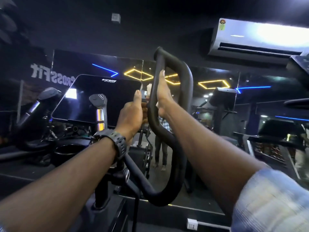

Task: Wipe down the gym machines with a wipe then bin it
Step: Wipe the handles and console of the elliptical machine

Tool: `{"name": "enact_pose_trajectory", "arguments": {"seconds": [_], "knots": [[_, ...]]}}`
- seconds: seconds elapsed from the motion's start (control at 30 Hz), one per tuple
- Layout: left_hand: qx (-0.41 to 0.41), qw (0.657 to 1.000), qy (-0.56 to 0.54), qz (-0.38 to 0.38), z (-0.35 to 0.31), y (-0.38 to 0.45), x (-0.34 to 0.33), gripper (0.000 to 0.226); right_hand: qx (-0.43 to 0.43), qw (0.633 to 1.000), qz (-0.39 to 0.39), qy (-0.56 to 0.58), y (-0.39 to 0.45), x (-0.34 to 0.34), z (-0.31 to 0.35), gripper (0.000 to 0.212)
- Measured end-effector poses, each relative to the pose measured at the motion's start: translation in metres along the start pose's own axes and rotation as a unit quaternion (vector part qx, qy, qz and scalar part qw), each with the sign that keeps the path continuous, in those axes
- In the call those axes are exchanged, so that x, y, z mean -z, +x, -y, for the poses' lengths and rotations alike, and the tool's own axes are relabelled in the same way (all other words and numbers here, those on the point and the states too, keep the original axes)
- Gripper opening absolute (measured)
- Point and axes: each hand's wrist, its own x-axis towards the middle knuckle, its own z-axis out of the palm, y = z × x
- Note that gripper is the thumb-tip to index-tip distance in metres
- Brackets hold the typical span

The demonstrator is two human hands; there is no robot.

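A black looped handle [168, 131] of a gym machine rises in front of me. My right hand [163, 96] grips its upper bar, thumb lying up along the bar and fingers wrapped behind it. My left hand [132, 114], with a black watch on the wrist, sits against the bar's left side, thumb pointing up and fingers curled. What those fingers hold is hidden. A small pale patch [144, 95] shows beside the left thumb; I cannot tell whether it is a wipe or a mirror reflection.
The machine's dark console screen [98, 97] and a shorter grip [98, 104] stand to the left, with a cup holder [70, 150] below. A wall mirror [209, 101] lies straight ahead. An air conditioner [257, 37] hangs at upper right. Another machine [274, 136] stands at right.
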Motion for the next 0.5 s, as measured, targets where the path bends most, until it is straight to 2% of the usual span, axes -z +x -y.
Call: {"name": "enact_pose_trajectory", "arguments": {"seconds": [0.13,0.2,0.3,0.33,0.4,0.43,0.5], "knots": [[-0.031,0.997,0.073,-0.005,-0.004,0.003,0.0,0.091,-0.024,0.999,0.033,-0.029,-0.038,0.007,-0.024,0.076],[-0.015,0.997,0.076,0.002,-0.006,0.007,0.0,0.095,-0.05,0.997,0.045,0.036,-0.033,0.007,-0.015,0.082],[0.012,0.998,0.067,0.016,-0.003,0.011,0.003,0.094,-0.049,0.992,-0.007,0.112,-0.013,0.003,0.0,0.086],[0.019,0.998,0.063,0.025,-0.004,0.01,0.005,0.093,-0.027,0.995,-0.024,0.088,-0.011,-0.001,-0.001,0.087],[0.017,0.999,0.036,0.035,-0.006,0.011,0.006,0.085,0.033,0.996,-0.057,-0.052,-0.017,-0.008,-0.012,0.089],[0.018,0.999,0.022,0.031,-0.007,0.012,0.006,0.083,0.067,0.985,-0.067,-0.142,-0.023,-0.01,-0.022,0.088],[0.031,0.999,-0.006,0.026,-0.009,0.014,0.006,0.082,0.135,0.936,-0.062,-0.318,-0.04,-0.007,-0.047,0.08]]}}
